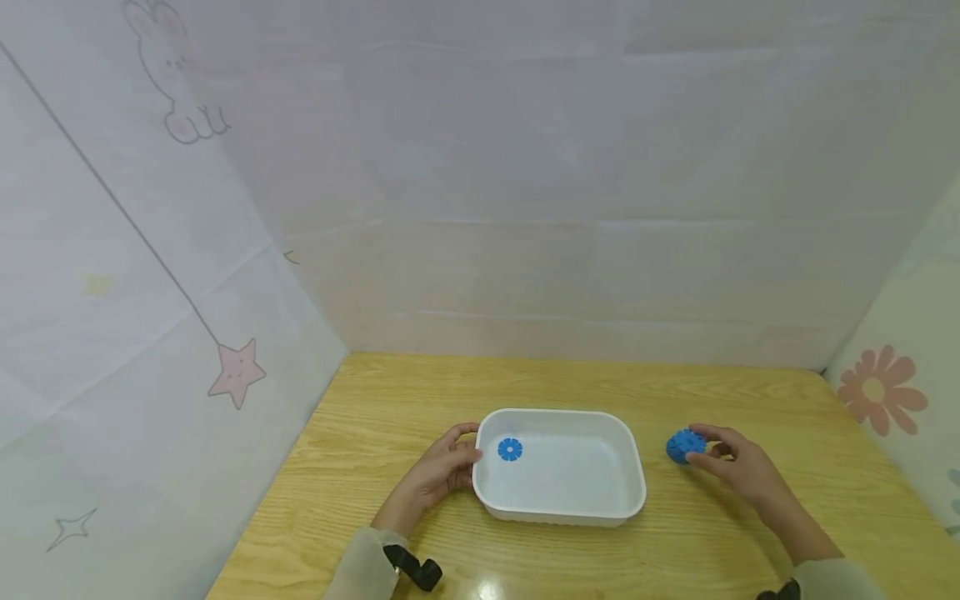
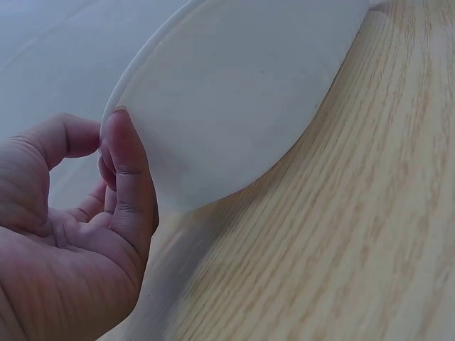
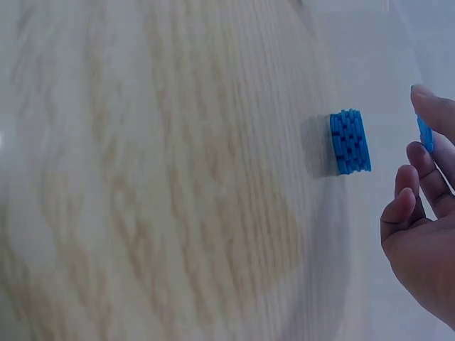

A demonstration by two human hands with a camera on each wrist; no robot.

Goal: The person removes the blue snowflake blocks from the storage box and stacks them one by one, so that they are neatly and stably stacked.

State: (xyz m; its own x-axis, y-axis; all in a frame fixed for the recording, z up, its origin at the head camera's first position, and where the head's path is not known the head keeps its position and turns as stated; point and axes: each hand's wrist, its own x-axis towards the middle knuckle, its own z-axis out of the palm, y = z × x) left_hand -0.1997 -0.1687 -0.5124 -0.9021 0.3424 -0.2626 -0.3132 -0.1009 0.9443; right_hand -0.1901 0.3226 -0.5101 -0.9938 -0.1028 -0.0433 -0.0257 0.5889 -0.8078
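A white rectangular plastic tray [image 1: 577, 471] stands on the table, with one flat blue notched disc [image 1: 516, 456] lying at its left inside. My left hand [image 1: 444, 467] grips the tray's left rim, thumb over the edge; the left wrist view shows the thumb [image 2: 131, 167] against the wall. To the right of the tray, my right hand [image 1: 738, 467] pinches a blue notched disc [image 3: 426, 133] between thumb and fingers. Just below that disc, and apart from it in the right wrist view, a short stack of similar blue discs [image 3: 349, 142] rests on the table.
The wooden table [image 1: 420, 387] has a light yellow grain. Pale printed cloth [image 1: 525, 208] hangs behind it and along both sides. A dark strap [image 1: 408, 567] crosses the left sleeve.
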